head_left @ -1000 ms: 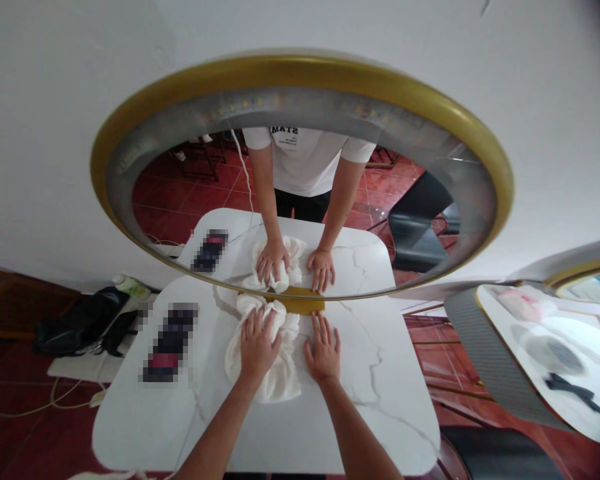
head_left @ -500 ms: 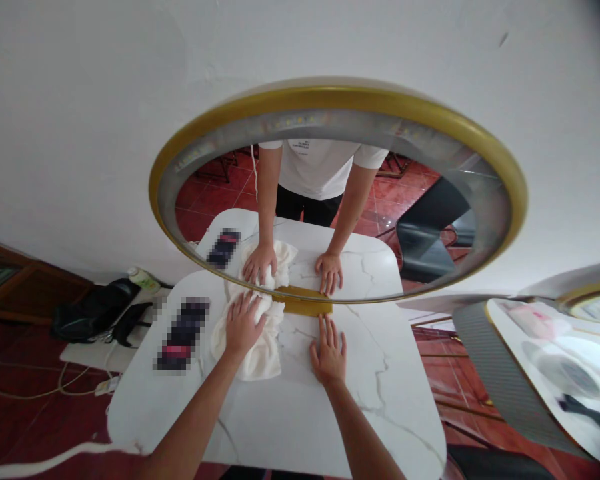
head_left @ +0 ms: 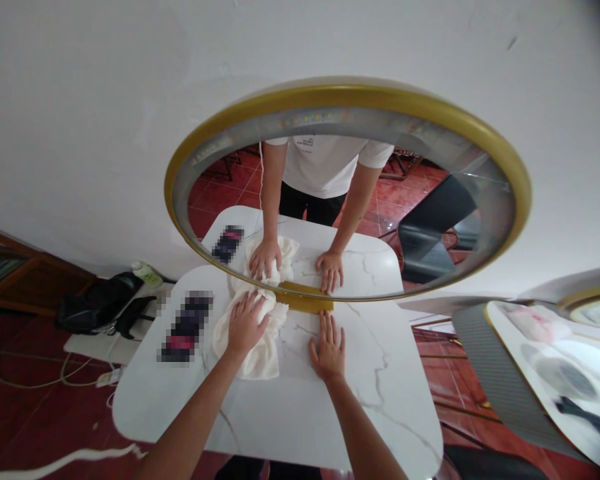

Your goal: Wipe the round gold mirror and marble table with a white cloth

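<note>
White cloth lies rumpled just left of the gold base in the head view, under the left hand's loosely spread fingers; the right hand, fingers apart, rests flat at the base's near edge. Shoving cloth against that base could jolt the mirror.

- Bare tabletop gives room to pass from the right hand toward the lower right of the frame.
- A narrow marbled strip lies free between that hand and the white cloth, at lower centre.
- The left hand rests on the cloth, its way leftward blocked by a pixelated dark item.
- Ahead, the gold base and round mirror bar both hands.
</note>
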Available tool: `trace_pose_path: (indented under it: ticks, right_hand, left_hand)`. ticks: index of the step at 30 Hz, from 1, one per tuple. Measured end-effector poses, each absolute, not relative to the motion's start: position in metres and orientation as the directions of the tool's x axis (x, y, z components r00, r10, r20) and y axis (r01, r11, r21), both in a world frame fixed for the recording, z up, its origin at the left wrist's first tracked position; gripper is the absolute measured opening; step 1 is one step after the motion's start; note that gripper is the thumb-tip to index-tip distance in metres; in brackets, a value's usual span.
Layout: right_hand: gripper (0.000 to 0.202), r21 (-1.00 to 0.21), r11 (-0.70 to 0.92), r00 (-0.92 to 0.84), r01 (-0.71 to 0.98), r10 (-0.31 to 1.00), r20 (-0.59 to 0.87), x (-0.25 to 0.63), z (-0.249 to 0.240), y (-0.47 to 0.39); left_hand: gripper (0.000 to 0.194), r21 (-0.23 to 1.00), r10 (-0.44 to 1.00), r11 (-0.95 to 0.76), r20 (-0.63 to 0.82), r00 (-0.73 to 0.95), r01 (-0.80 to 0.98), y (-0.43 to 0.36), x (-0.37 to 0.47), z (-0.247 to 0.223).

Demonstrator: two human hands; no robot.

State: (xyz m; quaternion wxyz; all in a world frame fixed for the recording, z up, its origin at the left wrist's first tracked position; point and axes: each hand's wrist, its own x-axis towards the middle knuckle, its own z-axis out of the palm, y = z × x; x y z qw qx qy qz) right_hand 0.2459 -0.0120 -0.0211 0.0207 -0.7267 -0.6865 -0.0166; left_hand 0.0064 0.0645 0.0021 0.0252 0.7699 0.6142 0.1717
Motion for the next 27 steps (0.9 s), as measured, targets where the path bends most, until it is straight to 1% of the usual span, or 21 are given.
trace_pose_path:
  ticks: [5, 7, 15, 18, 27]
  right_hand:
    - [0.068, 0.002, 0.054, -0.054, 0.999, 0.997, 0.052, 0.246, -0.015, -0.006]
    - [0.069, 0.001, 0.075, -0.075, 0.997, 0.996, 0.052, 0.246, -0.014, -0.004]
    - [0.071, -0.009, 0.05, -0.049, 0.999, 0.997, 0.067, 0.246, -0.017, -0.004]
    - [0.071, -0.007, 0.047, -0.047, 0.999, 0.996, 0.08, 0.245, -0.018, -0.004]
    - [0.076, -0.026, 0.061, -0.058, 0.998, 0.995, 0.084, 0.248, -0.019, -0.003]
  left_hand:
    - [0.044, 0.261, 0.948, -0.268, 0.242, 0.206, 0.927, 0.052, 0.007, 0.002]
    - [0.044, 0.258, 0.948, -0.275, 0.236, 0.216, 0.926, 0.047, 0.009, 0.001]
    - [0.044, 0.239, 0.952, -0.283, 0.186, 0.243, 0.929, 0.033, 0.023, 0.004]
    - [0.043, 0.259, 0.952, -0.292, 0.173, 0.253, 0.921, 0.029, 0.031, 0.009]
    - [0.043, 0.325, 0.932, -0.354, 0.199, 0.303, 0.877, 0.028, 0.065, 0.01]
